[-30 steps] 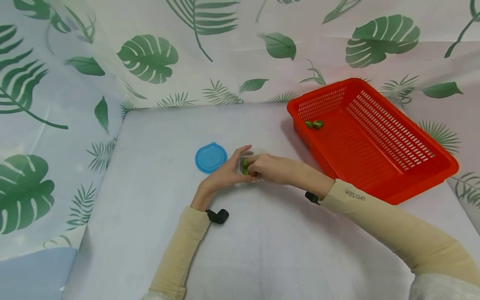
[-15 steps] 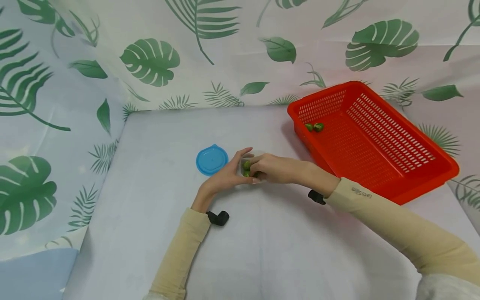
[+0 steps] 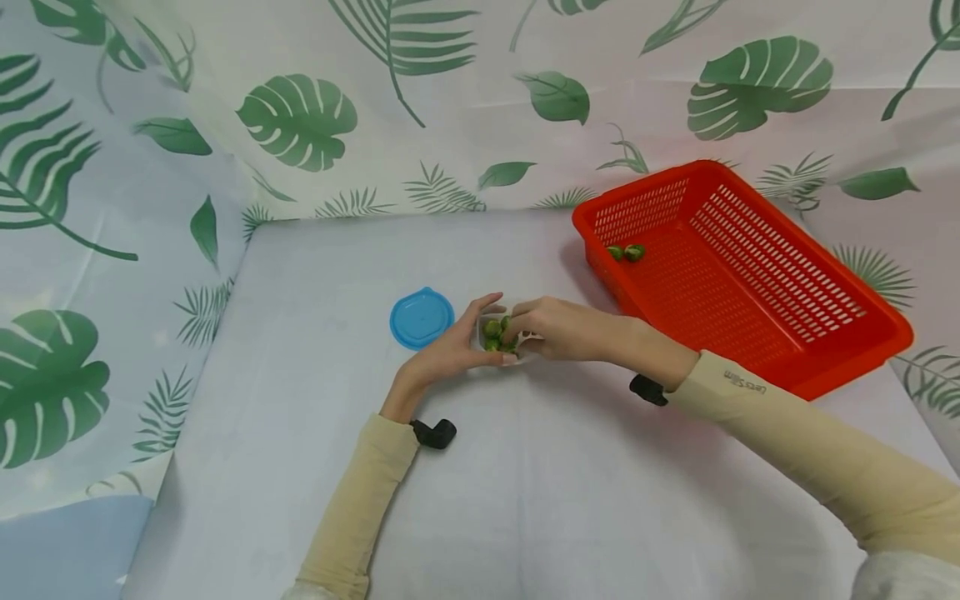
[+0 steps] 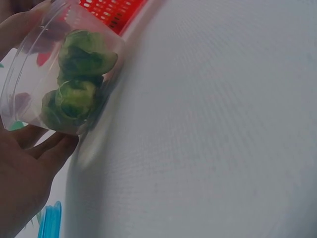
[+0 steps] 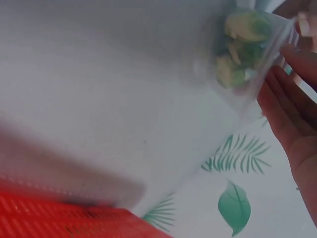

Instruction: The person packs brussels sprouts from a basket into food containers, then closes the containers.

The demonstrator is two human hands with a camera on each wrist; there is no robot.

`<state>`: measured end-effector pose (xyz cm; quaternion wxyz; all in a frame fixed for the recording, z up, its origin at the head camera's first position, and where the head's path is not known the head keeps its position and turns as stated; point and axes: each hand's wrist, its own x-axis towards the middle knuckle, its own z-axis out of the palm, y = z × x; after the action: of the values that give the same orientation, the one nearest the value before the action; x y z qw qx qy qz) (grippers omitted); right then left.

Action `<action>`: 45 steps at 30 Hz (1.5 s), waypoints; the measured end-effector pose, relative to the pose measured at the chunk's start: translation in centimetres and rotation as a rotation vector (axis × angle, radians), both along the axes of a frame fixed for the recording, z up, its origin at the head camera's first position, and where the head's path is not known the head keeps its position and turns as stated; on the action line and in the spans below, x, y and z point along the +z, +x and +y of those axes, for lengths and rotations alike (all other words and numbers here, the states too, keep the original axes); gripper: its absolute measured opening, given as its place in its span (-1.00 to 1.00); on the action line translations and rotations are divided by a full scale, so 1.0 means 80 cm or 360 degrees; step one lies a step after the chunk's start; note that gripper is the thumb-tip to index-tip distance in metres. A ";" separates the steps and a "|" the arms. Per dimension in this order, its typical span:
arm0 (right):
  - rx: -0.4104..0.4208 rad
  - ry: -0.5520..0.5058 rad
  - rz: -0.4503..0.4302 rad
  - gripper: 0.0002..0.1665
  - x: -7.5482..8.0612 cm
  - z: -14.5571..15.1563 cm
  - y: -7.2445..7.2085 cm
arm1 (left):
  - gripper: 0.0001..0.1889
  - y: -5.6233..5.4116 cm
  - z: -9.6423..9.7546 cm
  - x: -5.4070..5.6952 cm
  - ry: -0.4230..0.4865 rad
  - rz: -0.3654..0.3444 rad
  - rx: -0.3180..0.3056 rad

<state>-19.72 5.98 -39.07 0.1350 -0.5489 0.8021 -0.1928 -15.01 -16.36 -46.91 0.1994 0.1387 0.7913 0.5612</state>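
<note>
In the head view a small clear plastic tub (image 3: 529,353) stands on the table with several Brussels sprouts (image 3: 492,328) inside. My left hand (image 3: 448,348) grips it from the left, thumb on the near side and fingers on the far side. From the right, my right hand (image 3: 573,329) reaches over the tub's mouth, fingertips close to the sprouts. Seen from the left wrist, the tub (image 4: 37,74) has a wide rim, and the sprouts (image 4: 77,96) show through its wall. In the right wrist view the right hand's fingers (image 5: 285,106) lie fairly straight along the tub's rim.
A round blue lid (image 3: 422,318) lies on the table just left of the left hand. At the back right stands a large red plastic basket (image 3: 847,367), with sprouts (image 3: 634,252) in its left corner. A leaf-patterned sheet (image 3: 450,83) hangs behind the table.
My right hand has drawn back slightly to the right and its fingers have loosened, so more of the sprouts in the tub show. The left hand has kept its hold.
</note>
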 end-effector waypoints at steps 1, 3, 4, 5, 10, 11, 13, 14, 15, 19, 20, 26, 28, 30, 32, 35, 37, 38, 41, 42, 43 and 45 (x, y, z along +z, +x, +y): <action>-0.0010 -0.0002 0.0001 -0.77 0.002 0.001 -0.001 | 0.05 0.000 0.000 0.001 -0.0005 0.0002 -0.0001; -0.0034 0.0000 -0.0006 -0.76 0.008 0.004 -0.003 | 0.06 -0.001 0.000 0.001 -0.0017 0.0008 -0.0004; -0.0044 0.0000 -0.0005 -0.77 0.010 0.006 -0.005 | 0.06 -0.001 0.000 0.001 -0.0021 0.0010 -0.0005; -0.0056 0.0000 -0.0012 -0.76 0.014 0.007 -0.006 | 0.06 -0.001 0.000 0.001 -0.0025 0.0015 -0.0007; -0.0096 -0.0016 -0.0007 -0.75 0.030 0.017 -0.012 | 0.06 -0.002 0.000 0.000 -0.0033 0.0003 -0.0004; -0.0105 -0.0022 -0.0003 -0.74 0.033 0.019 -0.013 | 0.06 -0.002 0.000 0.000 -0.0036 -0.0003 -0.0004; -0.0123 -0.0040 0.0022 -0.74 0.038 0.024 -0.016 | 0.06 -0.002 0.001 0.000 -0.0037 -0.0011 -0.0002; -0.0133 -0.0050 0.0030 -0.74 0.041 0.027 -0.017 | 0.07 -0.003 0.001 0.000 -0.0037 -0.0013 -0.0001; -0.0145 -0.0055 0.0043 -0.74 0.044 0.029 -0.019 | 0.07 -0.003 0.001 0.000 -0.0035 -0.0012 0.0000; -0.0209 -0.0076 0.0104 -0.73 0.057 0.038 -0.023 | 0.06 -0.003 0.000 -0.001 -0.0031 -0.0015 0.0009; -0.0225 -0.0088 0.0118 -0.73 0.060 0.041 -0.024 | 0.05 -0.003 0.000 -0.001 -0.0032 -0.0017 0.0013; -0.0372 -0.0132 0.0159 -0.73 0.075 0.058 -0.035 | 0.05 -0.002 0.000 -0.001 -0.0052 -0.0013 0.0022; -0.0433 -0.0115 0.0161 -0.73 0.079 0.063 -0.040 | 0.06 -0.002 0.001 -0.001 -0.0053 -0.0003 0.0020; -0.0488 -0.0090 0.0173 -0.72 0.081 0.068 -0.044 | 0.06 -0.001 0.001 -0.002 -0.0052 0.0001 0.0018; -0.0536 -0.0074 0.0184 -0.70 0.082 0.072 -0.049 | 0.06 -0.001 0.001 -0.002 -0.0050 0.0002 0.0016; -0.0588 -0.0056 0.0190 -0.67 0.082 0.079 -0.055 | 0.06 0.000 0.001 -0.004 -0.0049 0.0005 0.0014; -0.0621 -0.0051 0.0191 -0.66 0.082 0.084 -0.058 | 0.05 0.000 0.001 -0.004 -0.0048 0.0009 0.0011; -0.0639 -0.0045 0.0197 -0.66 0.081 0.086 -0.060 | 0.05 0.000 0.001 -0.004 -0.0047 0.0009 0.0010; -0.0687 -0.0042 0.0211 -0.69 0.081 0.092 -0.065 | 0.03 0.000 0.001 -0.003 -0.0039 0.0011 0.0008; -0.0701 -0.0045 0.0218 -0.70 0.081 0.094 -0.066 | 0.03 0.000 0.001 -0.003 -0.0036 0.0012 0.0009; -0.0717 -0.0042 0.0229 -0.71 0.080 0.096 -0.068 | 0.03 0.000 0.001 -0.002 -0.0033 0.0014 0.0007; -0.0743 -0.0055 0.0243 -0.73 0.077 0.101 -0.072 | 0.04 -0.001 0.001 -0.002 -0.0034 0.0018 0.0002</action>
<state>-25.51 14.04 -32.88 0.0163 -0.3640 0.9116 -0.1903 -15.09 -16.27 -47.07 0.1960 0.1391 0.7985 0.5519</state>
